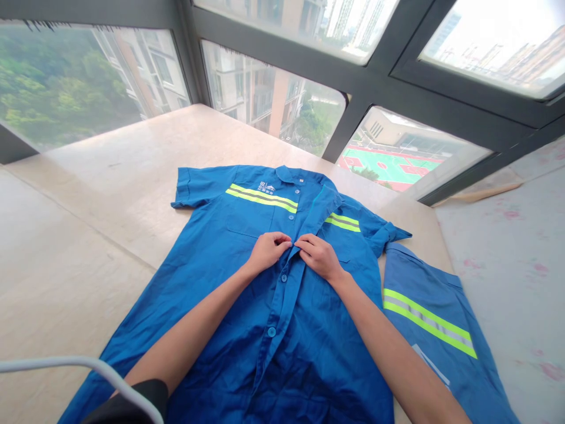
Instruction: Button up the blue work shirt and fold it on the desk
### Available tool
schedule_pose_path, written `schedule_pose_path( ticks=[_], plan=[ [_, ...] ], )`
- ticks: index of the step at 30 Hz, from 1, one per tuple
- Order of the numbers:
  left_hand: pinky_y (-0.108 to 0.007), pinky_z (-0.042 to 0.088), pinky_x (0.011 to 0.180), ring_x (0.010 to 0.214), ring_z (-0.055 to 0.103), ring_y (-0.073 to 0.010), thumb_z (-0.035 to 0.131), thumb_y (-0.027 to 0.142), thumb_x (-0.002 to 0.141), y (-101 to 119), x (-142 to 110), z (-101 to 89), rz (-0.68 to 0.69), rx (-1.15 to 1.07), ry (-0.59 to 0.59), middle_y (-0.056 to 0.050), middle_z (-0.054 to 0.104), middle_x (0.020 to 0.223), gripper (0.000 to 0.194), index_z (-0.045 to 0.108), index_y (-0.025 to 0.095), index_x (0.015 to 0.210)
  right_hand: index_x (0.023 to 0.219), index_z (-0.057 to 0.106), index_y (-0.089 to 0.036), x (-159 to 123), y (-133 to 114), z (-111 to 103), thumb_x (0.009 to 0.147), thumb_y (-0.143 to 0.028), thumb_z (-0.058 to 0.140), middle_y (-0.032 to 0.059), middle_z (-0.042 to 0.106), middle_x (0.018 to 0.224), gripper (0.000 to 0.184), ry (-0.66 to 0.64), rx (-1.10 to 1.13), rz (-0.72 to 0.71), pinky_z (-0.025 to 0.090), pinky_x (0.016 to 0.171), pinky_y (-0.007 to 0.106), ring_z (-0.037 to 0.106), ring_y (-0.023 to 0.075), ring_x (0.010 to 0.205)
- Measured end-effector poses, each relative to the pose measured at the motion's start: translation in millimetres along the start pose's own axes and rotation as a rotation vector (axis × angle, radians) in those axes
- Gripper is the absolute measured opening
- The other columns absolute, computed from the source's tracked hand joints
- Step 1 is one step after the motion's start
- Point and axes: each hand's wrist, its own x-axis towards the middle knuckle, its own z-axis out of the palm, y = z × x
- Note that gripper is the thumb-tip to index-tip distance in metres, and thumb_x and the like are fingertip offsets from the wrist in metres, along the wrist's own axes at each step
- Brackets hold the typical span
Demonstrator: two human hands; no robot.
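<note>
A blue short-sleeved work shirt (212, 294) lies front up, its collar at the far end. Yellow and grey reflective strips cross the chest, and white lettering sits above one strip. Halfway down the front opening, my left hand (270, 252) pinches the shirt at the button edge. Close beside it, my right hand (318, 254) pinches the edge of the other front flap. The fingertips of both hands nearly meet and hide what lies between them. Buttons show above my hands, and below them are a button (283, 278) and another button (272, 332).
Folded blue cloth (424, 282) with a reflective strip lies at the right. The shirt rests on a pale stone ledge (132, 159) below framed windows (273, 100). A white cable (88, 361) crosses the lower left. Flower-patterned wall covering (512, 259) borders the right side.
</note>
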Motion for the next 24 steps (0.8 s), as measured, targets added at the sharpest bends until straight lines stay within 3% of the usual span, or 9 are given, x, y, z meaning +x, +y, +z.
schedule_pose_path(
  ticks=[3,8,15,24],
  plan=[
    [-0.026,0.05,0.079,0.08,0.068,-0.0171,0.061,0.027,0.086,-1,-1,2.8,0.069,0.172,0.014,-0.003,0.076,0.092,0.019,0.076,0.019,0.094,0.102,0.072,-0.022,1,0,-13,0.09,-0.013,0.05,0.0063,0.067,0.096,0.026,-0.059,-0.045,0.007,0.051,0.071,0.026,0.063,0.0164,0.082],
    [-0.028,0.049,0.083,0.088,0.068,-0.0196,0.059,0.028,0.089,-1,-2,4.0,0.131,0.294,0.028,-0.004,0.076,0.097,0.021,0.077,0.021,0.097,0.107,0.072,-0.024,10,-3,-28,0.092,-0.015,0.052,0.0049,0.068,0.101,0.027,-0.021,-0.109,-0.01,0.047,0.064,0.023,0.064,0.0147,0.083],
    [-0.025,0.05,0.075,0.082,0.069,-0.0179,0.058,0.025,0.088,0,0,0.7,0.104,0.171,0.005,-0.004,0.076,0.09,0.02,0.076,0.018,0.09,0.11,0.069,-0.021,14,-2,-6,0.096,-0.018,0.051,0.0056,0.07,0.101,0.023,-0.14,-0.061,-0.01,0.048,0.064,0.022,0.066,0.0148,0.084],
    [-0.022,0.052,0.065,0.07,0.067,-0.0144,0.063,0.024,0.083,4,-2,1.1,-0.028,-0.021,0.045,-0.004,0.075,0.086,0.017,0.075,0.016,0.091,0.103,0.068,-0.019,0,-2,8,0.097,-0.018,0.046,0.0079,0.071,0.099,0.023,0.007,0.023,-0.005,0.054,0.077,0.027,0.068,0.0173,0.09]
  ],
)
